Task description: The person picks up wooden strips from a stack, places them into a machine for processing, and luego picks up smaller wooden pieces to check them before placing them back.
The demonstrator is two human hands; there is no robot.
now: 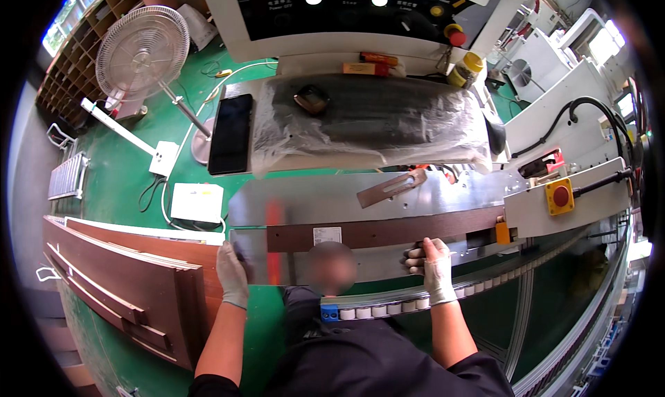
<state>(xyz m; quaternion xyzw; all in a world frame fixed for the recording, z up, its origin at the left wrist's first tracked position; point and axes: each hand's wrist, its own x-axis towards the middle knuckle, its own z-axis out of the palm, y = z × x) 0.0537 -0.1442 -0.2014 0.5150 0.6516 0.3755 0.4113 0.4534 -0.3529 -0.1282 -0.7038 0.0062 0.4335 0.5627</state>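
Observation:
A long dark-brown board strip [395, 228] with a white label [327, 235] and small holes lies across the shiny metal machine table [305, 196]. At the table's left edge is my left hand [233, 274], in a pale glove, its fingers stretched out and nothing seen in them. My right hand [434, 267], gloved likewise, is over the front of the table, just nearer to me than the strip. Its fingers are curled in, and no object shows in them. A slotted brown metal plate [391, 188] rests on the table beyond the strip.
Brown panels [125, 286] are stacked at the left. A roller rail [388, 310] curves along the front right. An orange stop [503, 232] and a red button on a yellow box [560, 196] are at right. Behind stand a plastic-covered keyboard [374, 120], a tablet [231, 134] and a fan [142, 54].

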